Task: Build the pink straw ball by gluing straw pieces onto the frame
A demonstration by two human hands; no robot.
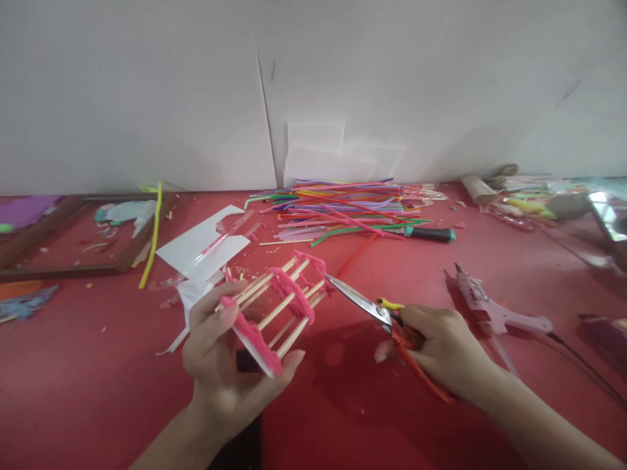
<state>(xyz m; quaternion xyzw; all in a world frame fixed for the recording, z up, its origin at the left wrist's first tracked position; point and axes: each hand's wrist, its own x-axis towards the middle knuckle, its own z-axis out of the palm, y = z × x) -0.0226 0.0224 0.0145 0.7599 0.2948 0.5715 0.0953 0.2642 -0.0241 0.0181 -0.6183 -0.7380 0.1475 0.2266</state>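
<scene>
My left hand [215, 352] grips a small frame of wooden sticks wrapped in pink pipe cleaner [292, 292], its fingers around the pink-and-white end piece. The frame is tilted above the table, its far end pointing up and right. In my right hand [441, 343] is a pair of scissors [360, 299] with orange handles; the blades look together and their tip lies close to the frame's far pink end. Whether the tip touches it I cannot tell. A short yellow piece [390, 304] shows beside the scissors' handles, and an orange-red strand [355, 256] lies behind the blades.
A pile of coloured pipe cleaners [343, 209] lies at the back with a dark-handled tool [431, 234]. On the right rests a hot glue gun [494, 310] with its cord. White paper scraps [191, 241], a yellow strip [153, 238] and a brown frame [63, 269] are left.
</scene>
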